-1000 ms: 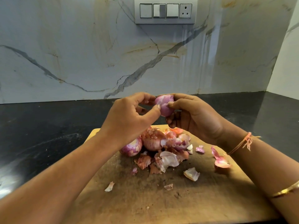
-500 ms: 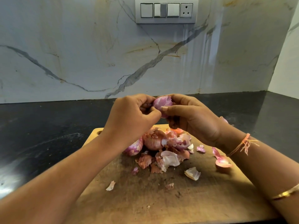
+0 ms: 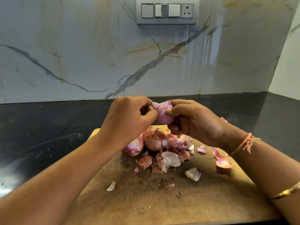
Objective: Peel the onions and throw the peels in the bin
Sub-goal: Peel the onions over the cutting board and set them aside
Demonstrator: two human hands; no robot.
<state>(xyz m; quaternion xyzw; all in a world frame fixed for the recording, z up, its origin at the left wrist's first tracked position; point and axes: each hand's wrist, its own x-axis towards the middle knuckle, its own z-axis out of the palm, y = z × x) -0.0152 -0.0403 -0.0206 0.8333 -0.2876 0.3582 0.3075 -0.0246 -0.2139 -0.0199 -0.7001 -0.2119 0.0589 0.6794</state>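
Observation:
A pale purple onion [image 3: 164,113] is held in the air above the wooden cutting board [image 3: 162,200]. My right hand [image 3: 194,122] grips it from the right, thumb across its front. My left hand [image 3: 129,117] pinches a flap of skin at its upper left. Two more onions lie on the board under my hands: a partly peeled one [image 3: 134,146] and a browner one [image 3: 153,142]. A heap of pink and brown peels [image 3: 167,158] lies beside them. No bin is in view.
Loose peel pieces lie scattered on the board, one white piece [image 3: 193,174] at centre right and a pink curl [image 3: 222,160] by my right wrist. The board rests on a black countertop [image 3: 48,127] against a marble wall with a switch plate [image 3: 167,11].
The onion has turned in my hands and shows more of its pale side. My left fingers moved from its front to a flap of skin at its upper left.

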